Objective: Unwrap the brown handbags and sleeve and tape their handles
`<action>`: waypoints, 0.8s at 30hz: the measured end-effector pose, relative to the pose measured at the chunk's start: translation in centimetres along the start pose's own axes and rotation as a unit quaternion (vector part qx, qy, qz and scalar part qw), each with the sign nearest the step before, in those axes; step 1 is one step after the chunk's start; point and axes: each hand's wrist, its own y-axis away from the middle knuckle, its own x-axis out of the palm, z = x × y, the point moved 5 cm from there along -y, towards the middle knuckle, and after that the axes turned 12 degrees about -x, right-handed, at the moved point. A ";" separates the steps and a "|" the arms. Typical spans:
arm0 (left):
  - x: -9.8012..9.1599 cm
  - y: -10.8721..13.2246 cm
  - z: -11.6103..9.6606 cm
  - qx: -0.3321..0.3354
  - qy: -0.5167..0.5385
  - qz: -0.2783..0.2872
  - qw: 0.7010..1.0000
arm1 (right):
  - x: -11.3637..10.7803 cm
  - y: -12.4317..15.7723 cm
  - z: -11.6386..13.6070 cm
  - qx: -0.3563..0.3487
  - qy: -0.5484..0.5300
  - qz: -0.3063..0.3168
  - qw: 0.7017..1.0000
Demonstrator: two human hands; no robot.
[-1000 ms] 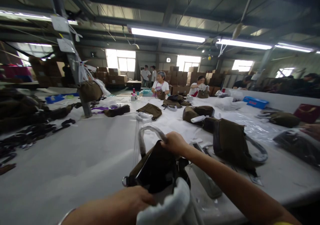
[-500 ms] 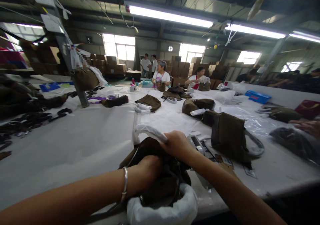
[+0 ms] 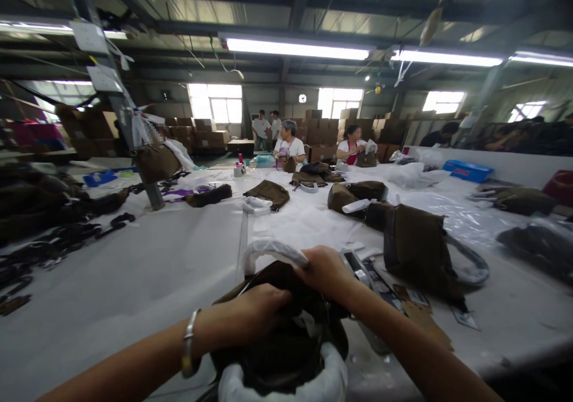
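A dark olive bag with white-wrapped handles lies open at the near edge of the table. My right hand is closed on the bag's upper rim beside the far wrapped handle. My left hand, with a silver bangle at the wrist, is at the bag's opening; its fingertips are hidden, so their grip cannot be made out. Something whitish shows inside the bag. The near wrapped handle curves at the bottom of the view.
Another olive bag stands at the right, with tags and a grey device near my right forearm. A metal post rises at the left. Dark straps lie left. Co-workers sit across the table.
My left hand has come up and partly out of the bag's opening, showing more of its back. The whitish material inside has come into view. The camera view has tilted up slightly.
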 end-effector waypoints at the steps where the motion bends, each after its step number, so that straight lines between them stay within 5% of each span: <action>1: -1.3 1.1 -0.2 0.001 0.013 0.014 1.000 | 0.0 0.1 -0.2 0.003 -0.003 -0.001 1.000; 3: -4.3 3.2 0.3 -0.014 0.096 0.009 0.995 | 0.1 0.2 -0.7 0.010 -0.008 -0.004 1.000; 5: -7.5 4.7 2.5 -0.045 0.245 -0.078 0.965 | 0.2 0.3 -1.2 0.021 -0.010 -0.009 1.000; 8: -10.7 5.9 8.7 -0.105 0.478 -0.266 0.831 | 0.4 0.5 -1.5 0.026 -0.016 -0.011 0.999; 11: -10.0 4.7 14.3 -0.192 0.563 -0.307 0.743 | 0.5 0.7 -1.2 0.014 -0.029 -0.006 0.999; 14: -7.7 2.7 16.9 -0.255 0.544 -0.267 0.753 | 0.3 0.6 -0.7 0.007 -0.037 -0.003 0.999; 18: -5.5 1.7 17.1 -0.283 0.480 -0.190 0.808 | -0.3 0.4 -0.2 0.002 -0.055 0.008 0.998; 21: -6.5 2.3 16.0 -0.286 0.390 -0.153 0.862 | -0.6 0.3 -0.2 0.010 -0.053 0.016 0.998; 24: -9.5 3.4 13.1 -0.253 0.292 -0.204 0.900 | -0.8 0.3 -0.2 0.012 -0.044 0.021 0.999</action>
